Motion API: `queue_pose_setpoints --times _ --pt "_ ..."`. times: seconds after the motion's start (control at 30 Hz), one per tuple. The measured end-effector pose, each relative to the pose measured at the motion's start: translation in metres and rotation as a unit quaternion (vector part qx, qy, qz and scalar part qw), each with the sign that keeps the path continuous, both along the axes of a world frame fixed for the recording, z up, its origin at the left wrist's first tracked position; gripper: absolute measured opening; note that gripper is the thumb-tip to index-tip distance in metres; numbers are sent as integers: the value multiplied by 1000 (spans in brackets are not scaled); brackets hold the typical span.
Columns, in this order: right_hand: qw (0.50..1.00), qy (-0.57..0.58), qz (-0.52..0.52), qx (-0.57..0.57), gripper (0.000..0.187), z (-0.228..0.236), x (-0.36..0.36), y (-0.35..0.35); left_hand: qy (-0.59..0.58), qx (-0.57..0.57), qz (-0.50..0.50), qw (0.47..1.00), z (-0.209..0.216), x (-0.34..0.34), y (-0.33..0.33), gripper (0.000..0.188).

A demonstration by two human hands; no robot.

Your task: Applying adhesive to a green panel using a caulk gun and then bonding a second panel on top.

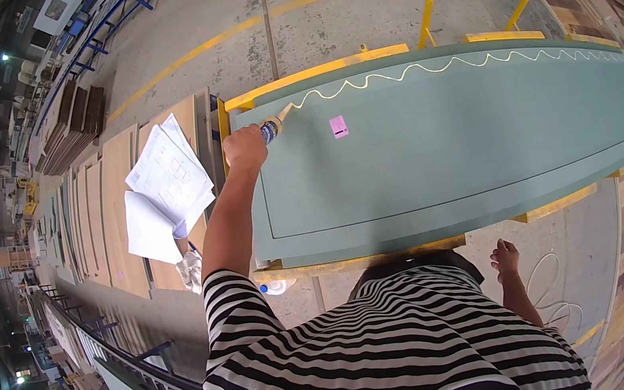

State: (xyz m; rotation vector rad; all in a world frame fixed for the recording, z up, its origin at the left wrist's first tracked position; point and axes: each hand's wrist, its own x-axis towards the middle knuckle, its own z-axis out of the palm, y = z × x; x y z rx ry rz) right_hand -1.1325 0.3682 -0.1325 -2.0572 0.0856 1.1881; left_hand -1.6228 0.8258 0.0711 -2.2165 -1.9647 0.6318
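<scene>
While closed in a fist around a glue tube point(271, 128), left hand point(244, 149) reaching to the far left corner of the green panel point(443, 151), nozzle tip touching the surface at the start of a wavy pale glue bead point(438, 66) along the far edge. Right hand point(504, 256) hanging free below the near edge, fingers loosely curled, gripping nothing. Small pink sticker point(338, 126) on the panel, near the tube. Yellow frame point(310, 72) under the panel. White papers point(165, 184) on wooden boards point(116, 208) just beyond the left end. Striped shirt point(367, 348) nearest the camera.
</scene>
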Motion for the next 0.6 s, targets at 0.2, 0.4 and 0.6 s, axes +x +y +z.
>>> queue_pose_setpoints --times 0.2,0.4,0.6 --pt "999 -12 -12 -37 33 6 -18 -5 -7 21 -6 1000 -9 -17 21 26" --pt "999 17 -20 -43 31 1 -29 -11 -11 20 12 1000 -9 -28 23 25" --pt "999 14 -5 -37 33 -2 -29 4 -10 5 36 999 -5 -42 7 24"
